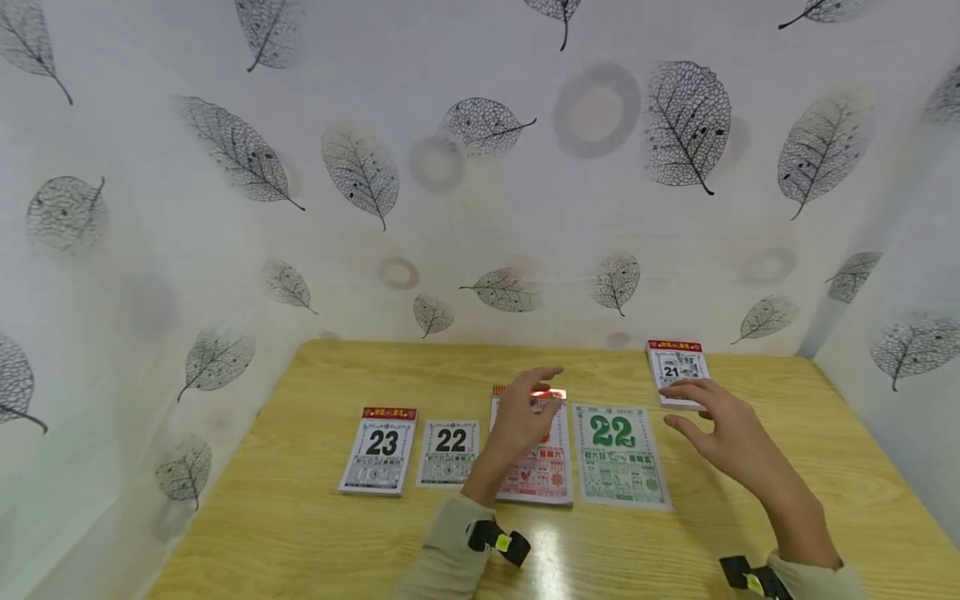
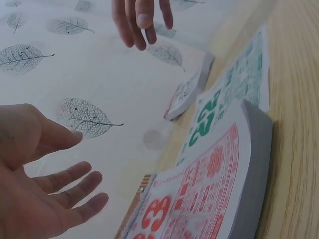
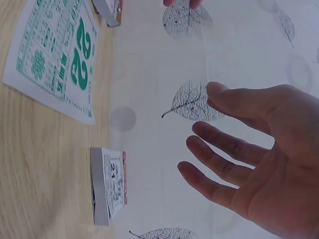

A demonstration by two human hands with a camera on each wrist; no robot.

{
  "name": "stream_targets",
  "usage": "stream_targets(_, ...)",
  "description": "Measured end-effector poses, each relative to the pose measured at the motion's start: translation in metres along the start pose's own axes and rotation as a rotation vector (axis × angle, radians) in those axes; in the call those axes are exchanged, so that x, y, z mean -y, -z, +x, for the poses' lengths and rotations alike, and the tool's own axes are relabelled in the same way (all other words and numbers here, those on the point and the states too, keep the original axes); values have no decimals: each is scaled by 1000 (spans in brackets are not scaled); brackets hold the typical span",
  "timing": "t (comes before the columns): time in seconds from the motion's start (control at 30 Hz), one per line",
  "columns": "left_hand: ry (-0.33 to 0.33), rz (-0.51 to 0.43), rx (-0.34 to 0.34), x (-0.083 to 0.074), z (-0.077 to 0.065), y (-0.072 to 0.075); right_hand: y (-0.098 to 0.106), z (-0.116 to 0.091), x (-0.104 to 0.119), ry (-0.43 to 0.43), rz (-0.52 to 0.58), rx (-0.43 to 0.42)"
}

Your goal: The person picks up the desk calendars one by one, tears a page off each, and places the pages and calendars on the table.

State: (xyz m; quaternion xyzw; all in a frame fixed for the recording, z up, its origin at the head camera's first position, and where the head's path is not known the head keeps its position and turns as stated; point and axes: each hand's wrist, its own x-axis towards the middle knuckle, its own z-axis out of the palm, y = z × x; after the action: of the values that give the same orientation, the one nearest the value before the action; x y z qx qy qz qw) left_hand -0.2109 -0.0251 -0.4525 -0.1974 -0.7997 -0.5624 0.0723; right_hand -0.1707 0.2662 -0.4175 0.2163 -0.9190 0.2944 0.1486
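Observation:
My left hand (image 1: 519, 421) hovers over the thick tear-off calendar with red print (image 1: 534, 479), fingers relaxed and holding nothing; it hides part of that calendar's top. The left wrist view shows a red 23 on the calendar (image 2: 189, 199) and a gap between it and the hand. To its right lies a loose calendar sheet with a green 22 (image 1: 621, 458). My right hand (image 1: 723, 433) is in the air right of that sheet, fingers apart with nothing between them. Just behind it sits a small tear-off calendar (image 1: 678, 367) showing 21, partly covered by the fingers in the head view.
At the left of the wooden table (image 1: 285, 517) lie a small tear-off calendar showing 23 (image 1: 381, 450) and a loose sheet with a black 22 (image 1: 450, 454). A white curtain with a leaf pattern (image 1: 480, 217) hangs behind the table and along both sides.

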Motion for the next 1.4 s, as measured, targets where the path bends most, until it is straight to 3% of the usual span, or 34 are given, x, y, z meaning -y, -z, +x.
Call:
stream_targets(0.2, 29, -128, -13, -1, 10, -17, 10, 5, -14, -44, -12, -30)
stream_targets(0.4, 29, -122, 34, -7, 18, -35, 14, 7, -25, -99, -18, -64)
stream_targets(0.57, 19, -138, 36, -17, 27, -52, 20, 7, -35, -166, -14, -54)
stream_targets(0.7, 16, -150, 41, -24, 35, -63, 24, 8, -41, -213, -2, -92)
stream_targets(0.8, 11, -127, 61, -29, 40, -69, 23, 9, -45, -230, -5, -121)
stream_targets(1.0, -24, 3, 133, -32, 53, -83, 19, 8, -53, -280, -21, -94)
stream_targets(1.27, 7, 10, 87, -27, 67, -106, 12, 4, -69, -344, 21, -192)
stream_targets(1.4, 64, 34, 97, -25, 70, -120, 5, 3, -76, -382, 44, -214)
